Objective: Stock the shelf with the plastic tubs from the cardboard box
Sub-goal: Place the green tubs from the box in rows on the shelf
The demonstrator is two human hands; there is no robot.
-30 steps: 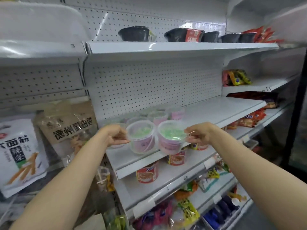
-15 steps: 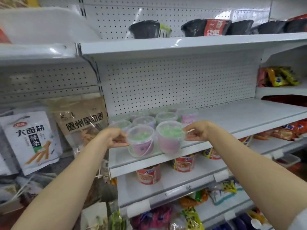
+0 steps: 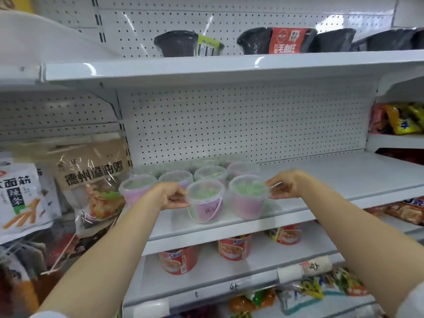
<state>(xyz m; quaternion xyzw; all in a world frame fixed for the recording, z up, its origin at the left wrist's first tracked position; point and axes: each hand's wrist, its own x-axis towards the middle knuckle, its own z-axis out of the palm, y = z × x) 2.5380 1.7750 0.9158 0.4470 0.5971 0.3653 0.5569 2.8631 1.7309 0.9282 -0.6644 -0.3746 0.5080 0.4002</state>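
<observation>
Brown bag [image 3: 91, 177], left: "德州麻油鸡". White packet [image 3: 17, 196], far left: "面筋", "辣条". Red sleeve on black bowl [image 3: 285, 41], top shelf: "毛血旺". Handwritten "4" on price strip [image 3: 234, 287], near.

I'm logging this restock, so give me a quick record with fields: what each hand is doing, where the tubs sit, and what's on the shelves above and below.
left hand: pinches the rim of the left front tub
right hand: pinches the rim of the right front tub
front tubs: side by side near the front edge of the middle shelf
other tubs: rows behind, toward the pegboard
shelf above: black bowls
shelf below: red cups
cardboard box: not in view
</observation>
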